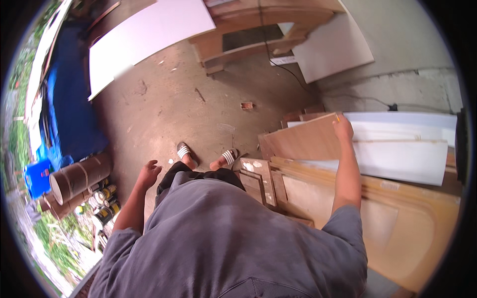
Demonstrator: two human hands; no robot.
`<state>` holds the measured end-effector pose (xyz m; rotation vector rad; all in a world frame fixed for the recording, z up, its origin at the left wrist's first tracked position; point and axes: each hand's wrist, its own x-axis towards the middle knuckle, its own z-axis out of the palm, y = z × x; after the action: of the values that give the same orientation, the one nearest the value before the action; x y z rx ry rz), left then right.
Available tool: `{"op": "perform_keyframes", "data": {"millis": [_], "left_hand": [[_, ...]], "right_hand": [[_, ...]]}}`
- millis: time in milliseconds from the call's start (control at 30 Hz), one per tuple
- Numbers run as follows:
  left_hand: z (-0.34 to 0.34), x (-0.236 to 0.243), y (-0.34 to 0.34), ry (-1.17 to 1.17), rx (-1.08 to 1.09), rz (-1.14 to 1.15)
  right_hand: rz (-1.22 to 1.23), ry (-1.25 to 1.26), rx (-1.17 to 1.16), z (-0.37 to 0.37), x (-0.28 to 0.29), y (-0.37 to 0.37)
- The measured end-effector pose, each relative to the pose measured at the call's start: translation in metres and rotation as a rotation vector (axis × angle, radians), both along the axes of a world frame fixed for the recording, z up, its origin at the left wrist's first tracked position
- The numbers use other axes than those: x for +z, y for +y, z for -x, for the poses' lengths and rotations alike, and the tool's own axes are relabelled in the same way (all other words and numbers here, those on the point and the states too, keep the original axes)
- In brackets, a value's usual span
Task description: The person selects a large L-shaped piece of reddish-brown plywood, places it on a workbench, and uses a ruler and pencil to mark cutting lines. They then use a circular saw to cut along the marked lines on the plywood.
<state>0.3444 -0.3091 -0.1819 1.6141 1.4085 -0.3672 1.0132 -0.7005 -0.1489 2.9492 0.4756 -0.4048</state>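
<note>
My right hand [344,128] grips the upper right corner of a brown plywood board [303,139] at the right, with a small yellow item, too small to name, at the fingers. The board leans among white sheets [400,159] and other wooden panels. Below it are a large pale yellow-brown panel [417,223] and smaller upright wooden pieces [258,188]. My left hand [150,171] hangs at my left side, fingers loosely apart and holding nothing, near my sandaled feet.
Concrete floor [169,109] with a small wooden block [247,105]. A white sheet [144,35], a wooden structure [213,49] and a pale board [328,49] stand ahead, with a cable along the wall. At left are a blue tarp [74,99], brown cylinders [79,179] and several cans [107,212].
</note>
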Motion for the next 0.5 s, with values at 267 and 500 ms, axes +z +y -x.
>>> {"op": "perform_keyframes", "data": {"millis": [267,500], "left_hand": [[0.026,-0.011,-0.022,0.068,-0.143,0.067],[0.026,-0.018,-0.005,0.182,-0.259,0.032]], "right_hand": [[0.252,-0.181,-0.051,0.018,0.018,-0.074],[0.244,-0.106,-0.124,0.029,0.012,-0.111]]}}
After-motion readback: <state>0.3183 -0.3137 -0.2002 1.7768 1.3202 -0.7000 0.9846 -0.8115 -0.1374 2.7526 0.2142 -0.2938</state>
